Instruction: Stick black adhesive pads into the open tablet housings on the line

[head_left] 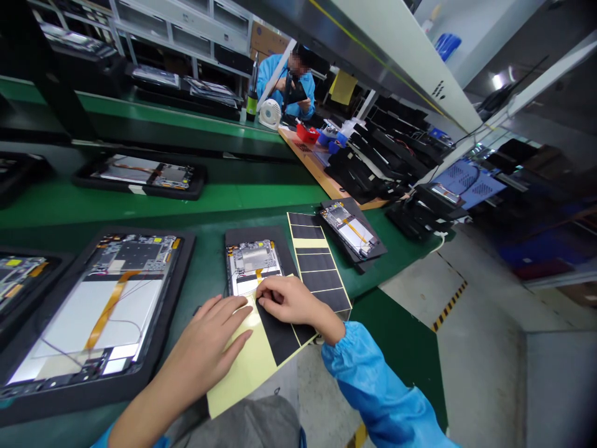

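Our left hand (212, 339) lies flat on the yellow backing sheet (242, 367), fingers apart; our right hand (291, 302) pinches at its black sticker (282, 336)

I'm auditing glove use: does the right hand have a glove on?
No, the right hand is bare, its skin showing down to the blue sleeve.

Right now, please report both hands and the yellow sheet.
Left hand open, resting on yellow sheet. Right hand closed at corner of black piece, grip unclear. Sheet overlaps open device at near end.
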Available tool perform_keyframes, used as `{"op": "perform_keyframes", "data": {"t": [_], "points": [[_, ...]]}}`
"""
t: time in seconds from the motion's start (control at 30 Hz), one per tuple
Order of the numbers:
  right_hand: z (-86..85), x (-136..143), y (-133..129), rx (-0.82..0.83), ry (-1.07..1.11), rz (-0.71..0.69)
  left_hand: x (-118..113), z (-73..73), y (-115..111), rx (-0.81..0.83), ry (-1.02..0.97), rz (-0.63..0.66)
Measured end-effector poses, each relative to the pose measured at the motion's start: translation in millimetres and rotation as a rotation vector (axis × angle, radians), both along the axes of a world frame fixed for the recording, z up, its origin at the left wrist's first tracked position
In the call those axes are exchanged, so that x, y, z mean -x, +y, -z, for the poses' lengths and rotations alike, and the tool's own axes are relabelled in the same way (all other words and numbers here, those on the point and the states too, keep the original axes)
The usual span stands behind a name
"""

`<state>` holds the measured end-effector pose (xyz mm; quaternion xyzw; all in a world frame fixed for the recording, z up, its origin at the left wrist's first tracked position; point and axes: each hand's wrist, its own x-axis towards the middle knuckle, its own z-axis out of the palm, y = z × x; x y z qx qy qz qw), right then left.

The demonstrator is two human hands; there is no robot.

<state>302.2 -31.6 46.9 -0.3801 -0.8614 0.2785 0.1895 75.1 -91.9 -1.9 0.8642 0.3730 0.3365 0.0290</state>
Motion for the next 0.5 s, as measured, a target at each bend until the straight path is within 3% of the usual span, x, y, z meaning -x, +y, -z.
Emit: {"op": "perform_keyframes", "data": {"t": [0.27,0.5], "points": [[-10.7,-15,-13,-0.066,0.061,-0.03,2,0.4,1,0.041,0.017,0.005],[-27.7,-40,-39,-0.217,0.165,0.029,3,-0.6,6,0.058,0.042,0.011]]}}
